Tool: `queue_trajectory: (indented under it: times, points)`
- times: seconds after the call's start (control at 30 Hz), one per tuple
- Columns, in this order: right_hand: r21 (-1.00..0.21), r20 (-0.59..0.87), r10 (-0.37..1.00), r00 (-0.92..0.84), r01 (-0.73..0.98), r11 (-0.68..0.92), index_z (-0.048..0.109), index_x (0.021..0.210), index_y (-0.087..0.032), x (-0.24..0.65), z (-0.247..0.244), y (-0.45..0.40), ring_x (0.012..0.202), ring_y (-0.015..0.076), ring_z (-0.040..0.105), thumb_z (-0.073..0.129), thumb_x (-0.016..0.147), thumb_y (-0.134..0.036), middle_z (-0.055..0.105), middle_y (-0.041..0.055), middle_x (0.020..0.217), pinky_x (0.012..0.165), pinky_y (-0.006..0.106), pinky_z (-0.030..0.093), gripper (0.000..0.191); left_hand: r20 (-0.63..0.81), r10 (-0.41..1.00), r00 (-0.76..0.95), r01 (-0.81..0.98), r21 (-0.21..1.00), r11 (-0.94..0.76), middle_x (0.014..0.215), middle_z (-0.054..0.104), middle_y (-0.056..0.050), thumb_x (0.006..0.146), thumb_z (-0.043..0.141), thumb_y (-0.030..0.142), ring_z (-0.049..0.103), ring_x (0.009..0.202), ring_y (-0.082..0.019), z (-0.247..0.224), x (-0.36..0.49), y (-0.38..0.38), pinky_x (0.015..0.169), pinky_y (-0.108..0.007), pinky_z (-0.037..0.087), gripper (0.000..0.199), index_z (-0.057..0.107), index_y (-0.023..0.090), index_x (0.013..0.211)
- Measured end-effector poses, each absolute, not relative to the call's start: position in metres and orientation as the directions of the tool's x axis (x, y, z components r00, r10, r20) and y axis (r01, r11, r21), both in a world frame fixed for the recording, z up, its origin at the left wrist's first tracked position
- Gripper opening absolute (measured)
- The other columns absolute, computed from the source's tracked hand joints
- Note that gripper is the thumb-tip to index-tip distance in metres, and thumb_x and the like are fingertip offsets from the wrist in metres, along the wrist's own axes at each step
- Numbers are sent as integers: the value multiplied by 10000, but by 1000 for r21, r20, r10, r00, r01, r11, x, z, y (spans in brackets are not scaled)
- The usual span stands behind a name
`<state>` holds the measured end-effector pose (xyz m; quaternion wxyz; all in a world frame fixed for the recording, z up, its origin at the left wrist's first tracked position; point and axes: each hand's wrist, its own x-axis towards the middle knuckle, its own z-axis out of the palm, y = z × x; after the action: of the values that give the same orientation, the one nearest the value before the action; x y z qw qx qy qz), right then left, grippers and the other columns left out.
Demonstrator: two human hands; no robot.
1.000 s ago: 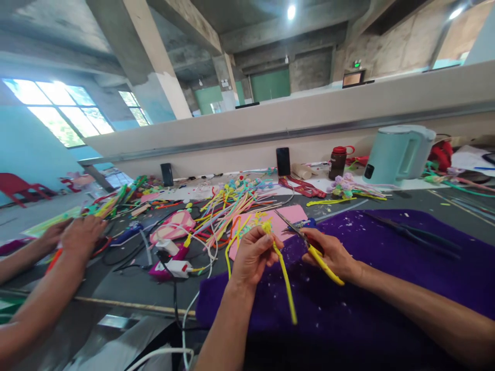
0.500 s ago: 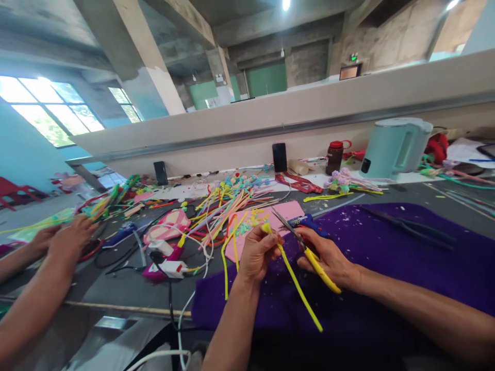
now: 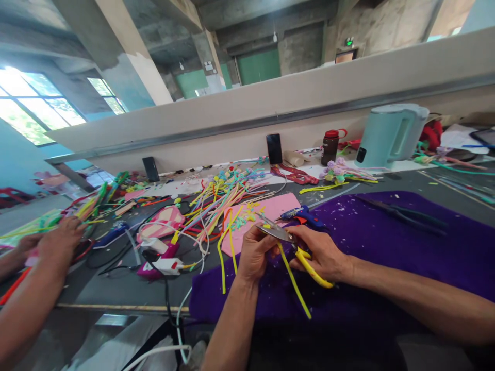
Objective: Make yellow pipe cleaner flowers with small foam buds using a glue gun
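Note:
My left hand (image 3: 253, 253) pinches a yellow fuzzy stem (image 3: 296, 283), whose long end hangs down to the right over the purple cloth (image 3: 371, 242). Yellow-handled scissors (image 3: 311, 269) are in my right hand (image 3: 323, 250). Their blades lie across the top of my left fingers, over the upper end of the stem, which they partly hide. Behind both hands is a pink sheet (image 3: 286, 202) scattered with small yellow and teal clippings. A blue glue gun (image 3: 303, 215) rests at its right edge.
Colourful stems (image 3: 216, 206) spread behind the pink sheet. White plugs (image 3: 168, 266) and cables lie left. Pliers (image 3: 402, 214) rest on the cloth. A kettle (image 3: 386, 136), bottle (image 3: 330, 147) and phone (image 3: 274, 149) stand behind. Another person's hands (image 3: 64, 239) work at far left.
The scissors have moved left and their blades now cross over my left fingers at the stem's top. The view has shifted slightly. At far left, a red strip now shows by the other person's arm.

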<state>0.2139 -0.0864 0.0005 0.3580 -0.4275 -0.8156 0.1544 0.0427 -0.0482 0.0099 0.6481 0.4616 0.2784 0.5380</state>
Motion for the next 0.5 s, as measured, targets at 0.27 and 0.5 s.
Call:
queue_trajectory:
  times: [0.27, 0.5]
  points:
    - [-547, 471, 783, -406, 562, 621, 388, 1200, -203, 216, -2, -85, 765, 165, 504, 580, 713, -384, 551, 62, 948, 678, 267, 392, 554, 157, 945, 286, -400, 916, -31, 488, 567, 25, 553, 739, 260, 471, 355, -62, 11, 43, -50, 345, -157, 356, 219, 592, 131, 652]
    - [-567, 476, 778, -411, 533, 628, 389, 1196, -197, 216, -4, -86, 767, 162, 510, 584, 716, -391, 554, 59, 954, 682, 270, 405, 553, 189, 922, 338, -398, 916, -41, 492, 583, 9, 585, 722, 242, 492, 367, -77, 8, 44, -50, 348, -161, 358, 187, 599, 132, 674]
